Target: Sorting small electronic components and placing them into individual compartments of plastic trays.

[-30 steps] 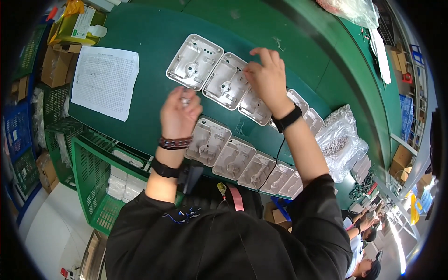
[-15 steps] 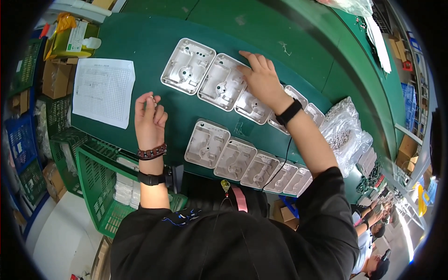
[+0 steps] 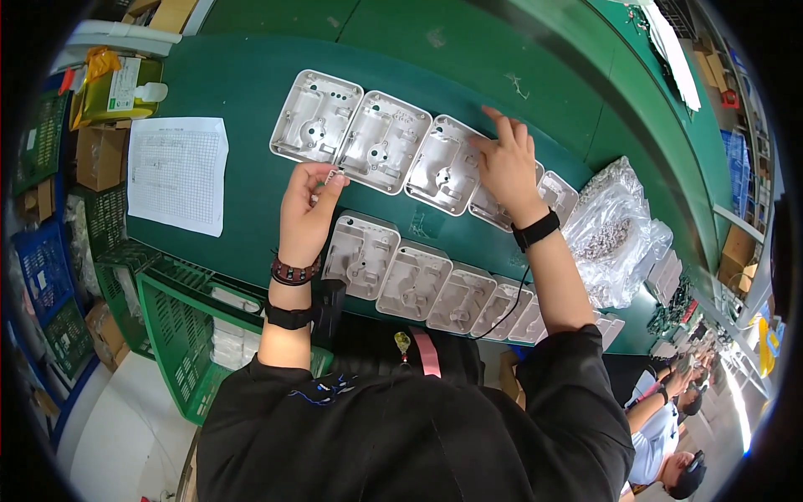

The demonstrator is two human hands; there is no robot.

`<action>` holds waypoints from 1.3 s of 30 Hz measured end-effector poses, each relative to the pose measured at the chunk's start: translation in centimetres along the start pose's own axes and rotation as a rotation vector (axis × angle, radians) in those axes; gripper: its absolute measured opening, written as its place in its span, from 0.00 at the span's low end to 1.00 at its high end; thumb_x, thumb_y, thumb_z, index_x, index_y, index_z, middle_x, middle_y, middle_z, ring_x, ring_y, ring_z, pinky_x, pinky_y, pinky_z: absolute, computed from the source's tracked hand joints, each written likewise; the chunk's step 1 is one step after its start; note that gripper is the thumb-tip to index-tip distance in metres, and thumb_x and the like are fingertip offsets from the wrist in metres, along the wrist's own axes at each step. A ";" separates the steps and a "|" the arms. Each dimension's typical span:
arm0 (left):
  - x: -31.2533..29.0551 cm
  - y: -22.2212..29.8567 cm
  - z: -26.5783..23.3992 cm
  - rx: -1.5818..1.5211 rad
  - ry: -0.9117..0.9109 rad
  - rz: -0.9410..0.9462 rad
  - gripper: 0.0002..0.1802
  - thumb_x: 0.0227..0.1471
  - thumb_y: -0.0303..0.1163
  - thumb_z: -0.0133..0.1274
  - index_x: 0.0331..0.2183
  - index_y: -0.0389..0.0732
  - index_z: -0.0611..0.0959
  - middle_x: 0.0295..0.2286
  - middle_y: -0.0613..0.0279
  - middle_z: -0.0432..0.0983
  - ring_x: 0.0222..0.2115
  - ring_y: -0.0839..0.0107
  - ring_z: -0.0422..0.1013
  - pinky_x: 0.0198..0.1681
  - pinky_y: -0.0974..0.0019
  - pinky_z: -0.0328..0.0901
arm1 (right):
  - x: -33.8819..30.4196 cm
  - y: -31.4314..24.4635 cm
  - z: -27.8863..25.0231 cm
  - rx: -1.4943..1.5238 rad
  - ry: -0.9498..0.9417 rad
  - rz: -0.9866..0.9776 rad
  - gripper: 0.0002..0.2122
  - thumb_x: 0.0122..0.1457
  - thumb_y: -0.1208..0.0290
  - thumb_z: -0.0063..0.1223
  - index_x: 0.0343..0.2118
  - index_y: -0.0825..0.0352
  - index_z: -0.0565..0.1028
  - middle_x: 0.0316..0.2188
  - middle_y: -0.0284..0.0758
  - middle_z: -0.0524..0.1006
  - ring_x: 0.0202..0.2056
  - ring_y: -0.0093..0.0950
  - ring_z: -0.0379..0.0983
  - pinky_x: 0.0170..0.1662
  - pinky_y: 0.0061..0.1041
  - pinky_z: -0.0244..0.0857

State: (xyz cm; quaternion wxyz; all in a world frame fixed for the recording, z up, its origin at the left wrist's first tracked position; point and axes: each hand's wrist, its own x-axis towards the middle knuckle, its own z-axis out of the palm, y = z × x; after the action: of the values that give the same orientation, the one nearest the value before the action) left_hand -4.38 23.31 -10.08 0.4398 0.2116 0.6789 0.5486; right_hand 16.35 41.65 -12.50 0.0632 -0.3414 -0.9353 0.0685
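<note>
My left hand (image 3: 306, 201) is closed in a pinch on a small white plastic part (image 3: 337, 176), just below the near edges of the first two housings. Further right, my right hand (image 3: 512, 163) is over the upper row, fingers apart and nothing visible in them, partly covering the fourth housing. The upper row holds several shallow white housings with rounded corners, open side up: a first housing (image 3: 293, 125), a second housing (image 3: 378, 152) and a third housing (image 3: 443, 159) among them. Nearer me runs a lower row of similar white housings (image 3: 361, 255).
A printed grid sheet (image 3: 177, 176) lies at the left of the green table (image 3: 259, 209). Clear plastic bags (image 3: 615, 238) of small white parts sit at the right. A green crate (image 3: 180, 335) stands at lower left. A dark cable (image 3: 512, 305) crosses the lower row.
My left hand has moved right, up to the first two housings, with the small white part. My right hand has shifted right along the upper row. The view has shifted slightly.
</note>
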 end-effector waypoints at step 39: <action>-1.0 0.3 -1.8 0.062 0.033 0.081 0.08 0.48 0.28 0.50 0.34 0.38 0.73 0.26 0.68 0.72 0.19 0.86 0.57 0.22 0.81 0.54 | 5.2 -6.0 2.2 0.031 -0.019 -0.149 0.09 0.45 0.69 0.53 0.32 0.61 0.74 0.44 0.33 0.64 0.43 0.32 0.60 0.44 0.31 0.54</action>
State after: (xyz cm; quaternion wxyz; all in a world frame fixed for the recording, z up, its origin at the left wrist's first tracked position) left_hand -5.43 21.62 -9.44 0.3992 0.2434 0.6936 0.5480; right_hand 8.30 40.31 -13.26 0.0645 -0.2693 -0.9574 0.0814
